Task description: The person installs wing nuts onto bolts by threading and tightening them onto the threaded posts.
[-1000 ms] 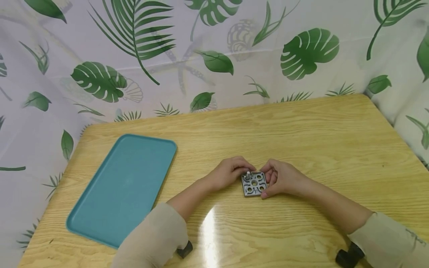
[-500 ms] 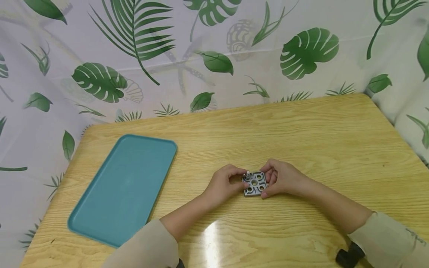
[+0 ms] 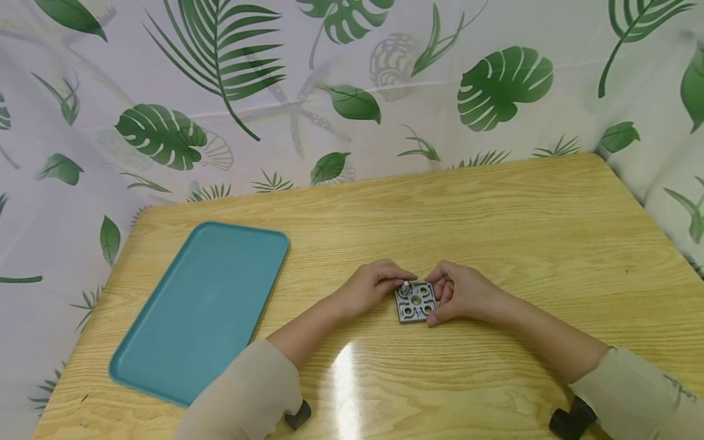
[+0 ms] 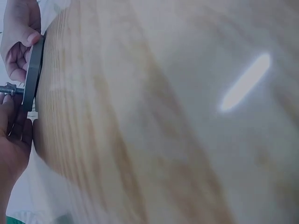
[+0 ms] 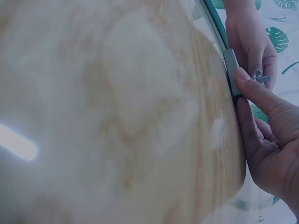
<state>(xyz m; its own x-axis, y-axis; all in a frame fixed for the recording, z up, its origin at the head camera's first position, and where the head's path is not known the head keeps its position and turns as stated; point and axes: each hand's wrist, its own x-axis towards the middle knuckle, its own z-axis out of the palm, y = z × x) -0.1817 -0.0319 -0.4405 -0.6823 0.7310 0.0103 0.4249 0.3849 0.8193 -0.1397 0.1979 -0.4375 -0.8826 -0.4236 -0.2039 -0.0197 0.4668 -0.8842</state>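
A square grey metal plate (image 3: 416, 300) with several round holes lies on the wooden table. A bolt (image 4: 19, 90) stands up from its far left hole, with a wing nut (image 3: 406, 288) on it. My left hand (image 3: 370, 286) is at that corner, thumb and forefinger pinching at the wing nut; the exact contact is partly hidden. My right hand (image 3: 467, 293) grips the plate's right side, thumb at the near corner and fingers at the far one. From the side, the right wrist view shows the right thumb (image 5: 243, 74) against the plate's edge.
To the left on the table (image 3: 495, 214) lies a blue-green rectangular tray (image 3: 206, 305). Behind the table hangs a white cloth (image 3: 308, 73) printed with green leaves. Light glares off the table top near the front.
My left thumb swung from the far corner to the plate's near left side, then back to the far corner beside the wing nut. The right hand and the plate stayed in place.
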